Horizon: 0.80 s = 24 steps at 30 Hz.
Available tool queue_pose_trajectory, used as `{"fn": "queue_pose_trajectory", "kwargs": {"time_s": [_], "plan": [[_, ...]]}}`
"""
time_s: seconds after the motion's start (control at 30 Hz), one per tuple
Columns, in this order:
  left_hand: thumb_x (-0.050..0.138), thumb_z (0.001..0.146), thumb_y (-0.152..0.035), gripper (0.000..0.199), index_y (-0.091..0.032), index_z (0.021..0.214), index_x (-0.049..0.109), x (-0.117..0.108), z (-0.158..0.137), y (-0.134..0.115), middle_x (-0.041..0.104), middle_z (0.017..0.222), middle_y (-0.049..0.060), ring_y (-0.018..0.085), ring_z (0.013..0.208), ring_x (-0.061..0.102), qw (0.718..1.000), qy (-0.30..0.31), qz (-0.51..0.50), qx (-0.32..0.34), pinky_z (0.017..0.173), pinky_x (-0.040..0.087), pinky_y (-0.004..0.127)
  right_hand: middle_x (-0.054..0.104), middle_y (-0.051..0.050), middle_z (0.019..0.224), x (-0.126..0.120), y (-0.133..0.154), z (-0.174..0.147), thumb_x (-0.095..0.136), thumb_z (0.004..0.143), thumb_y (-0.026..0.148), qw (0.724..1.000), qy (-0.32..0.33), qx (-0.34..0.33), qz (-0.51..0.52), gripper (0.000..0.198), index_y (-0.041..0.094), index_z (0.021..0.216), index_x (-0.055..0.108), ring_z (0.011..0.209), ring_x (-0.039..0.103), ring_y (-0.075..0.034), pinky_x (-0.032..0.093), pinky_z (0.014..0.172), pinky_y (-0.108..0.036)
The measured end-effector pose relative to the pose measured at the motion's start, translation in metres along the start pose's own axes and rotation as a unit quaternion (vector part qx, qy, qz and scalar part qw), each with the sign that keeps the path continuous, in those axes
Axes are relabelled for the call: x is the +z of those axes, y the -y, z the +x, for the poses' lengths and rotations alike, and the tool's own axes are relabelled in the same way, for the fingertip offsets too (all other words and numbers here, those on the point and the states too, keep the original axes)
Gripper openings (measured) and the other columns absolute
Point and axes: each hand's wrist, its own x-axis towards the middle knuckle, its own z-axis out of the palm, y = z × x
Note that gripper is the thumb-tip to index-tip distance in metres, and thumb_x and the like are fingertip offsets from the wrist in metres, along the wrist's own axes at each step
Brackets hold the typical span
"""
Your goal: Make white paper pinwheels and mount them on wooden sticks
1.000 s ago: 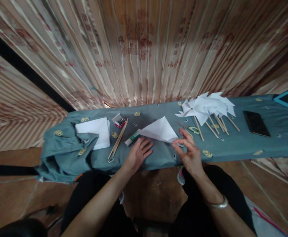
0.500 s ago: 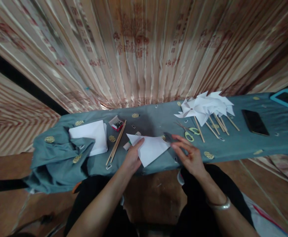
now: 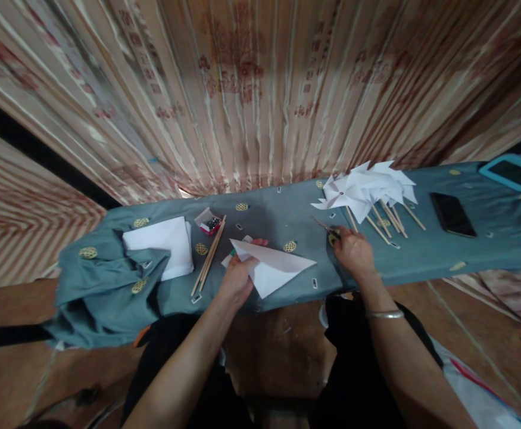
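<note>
My left hand (image 3: 239, 277) grips a white sheet of paper (image 3: 278, 271), folded into a triangle, with the thumb on top and fingertips showing behind its upper edge. To the right, my right hand (image 3: 353, 253) is closed around the handles of a pair of scissors (image 3: 324, 226). The blades point up and left, and most of the yellow-green handles are hidden by my fingers. Just beyond the scissors lie several white paper pinwheels (image 3: 367, 187) on wooden sticks. Partly behind my left hand is a small white and green object (image 3: 230, 257) I cannot make out.
A stack of white paper (image 3: 177, 247) lies at the left, partly under a fold of the grey-green cloth (image 3: 108, 292). Near it are a small box of dark pins (image 3: 209, 222) and wooden sticks (image 3: 209, 256). A black phone (image 3: 453, 214) and a blue-framed tablet (image 3: 517, 173) lie at the right.
My right hand has left the paper's right corner, moved right and closed on the scissors. The paper stays in my left hand, its loose right corner now spread out.
</note>
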Motion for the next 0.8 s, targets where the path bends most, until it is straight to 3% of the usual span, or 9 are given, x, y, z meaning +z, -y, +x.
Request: {"fn": "queue_pose_trajectory", "kwargs": {"time_s": [0.13, 0.3, 0.53, 0.6, 0.63, 0.73, 0.8], "plan": [[0.083, 0.051, -0.017, 0.026, -0.012, 0.073, 0.071, -0.003, -0.002, -0.004, 0.076, 0.092, 0.01, 0.019, 0.081, 0.07, 1.0, 0.007, 0.003, 0.018, 0.074, 0.052, 0.028, 0.072, -0.017, 0.088, -0.005, 0.006, -0.003, 0.051, 0.082, 0.026, 0.999, 0.031, -0.016, 0.025, 0.037, 0.013, 0.114, 0.065, 0.081, 0.068, -0.031, 0.051, 0.075, -0.042], [0.085, 0.05, -0.018, 0.033, -0.011, 0.08, 0.071, 0.004, -0.004, -0.018, 0.076, 0.088, 0.008, 0.019, 0.074, 0.07, 0.998, -0.007, 0.015, 0.055, 0.078, 0.053, 0.033, 0.075, -0.015, 0.09, -0.005, 0.027, -0.013, 0.047, 0.086, 0.025, 0.997, 0.001, -0.027, 0.067, 0.033, 0.016, 0.112, 0.066, 0.082, 0.069, -0.029, 0.051, 0.072, -0.038], [0.086, 0.056, -0.018, 0.034, -0.013, 0.086, 0.07, 0.02, 0.021, -0.047, 0.076, 0.082, 0.005, 0.023, 0.084, 0.073, 0.989, -0.052, -0.022, 0.134, 0.086, 0.055, 0.036, 0.076, -0.009, 0.091, -0.01, 0.032, -0.012, 0.056, 0.081, 0.036, 0.969, 0.025, 0.077, 0.233, 0.028, 0.023, 0.103, 0.068, 0.085, 0.071, -0.03, 0.053, 0.075, -0.041], [0.084, 0.057, -0.016, 0.031, -0.013, 0.085, 0.07, 0.018, 0.029, -0.049, 0.076, 0.08, 0.005, 0.024, 0.086, 0.073, 0.986, -0.068, -0.038, 0.146, 0.087, 0.056, 0.036, 0.076, -0.009, 0.089, -0.008, 0.036, -0.013, 0.062, 0.077, 0.041, 0.937, 0.041, 0.107, 0.33, 0.031, 0.022, 0.101, 0.069, 0.083, 0.071, -0.028, 0.053, 0.076, -0.042], [0.084, 0.059, -0.015, 0.03, -0.014, 0.085, 0.07, 0.016, 0.032, -0.049, 0.076, 0.08, 0.004, 0.023, 0.088, 0.073, 0.984, -0.077, -0.047, 0.153, 0.088, 0.056, 0.036, 0.076, -0.008, 0.087, -0.007, 0.04, -0.014, 0.066, 0.074, 0.045, 0.908, 0.051, 0.127, 0.395, 0.035, 0.021, 0.099, 0.07, 0.081, 0.071, -0.027, 0.054, 0.075, -0.041], [0.082, 0.062, -0.014, 0.026, -0.014, 0.086, 0.071, 0.01, 0.038, -0.046, 0.077, 0.085, 0.004, 0.021, 0.09, 0.073, 0.98, -0.097, -0.076, 0.159, 0.09, 0.055, 0.034, 0.075, -0.006, 0.081, -0.005, 0.055, -0.021, 0.079, 0.059, 0.052, 0.781, 0.102, 0.186, 0.588, 0.051, 0.019, 0.096, 0.07, 0.073, 0.07, -0.022, 0.056, 0.071, -0.038], [0.082, 0.064, -0.013, 0.026, -0.014, 0.087, 0.072, 0.009, 0.039, -0.046, 0.077, 0.088, 0.005, 0.021, 0.092, 0.073, 0.978, -0.097, -0.087, 0.161, 0.093, 0.055, 0.035, 0.075, -0.005, 0.083, -0.008, 0.067, -0.028, 0.085, 0.056, 0.049, 0.712, 0.145, 0.208, 0.654, 0.055, 0.02, 0.1, 0.07, 0.073, 0.069, -0.02, 0.056, 0.07, -0.035]]}}
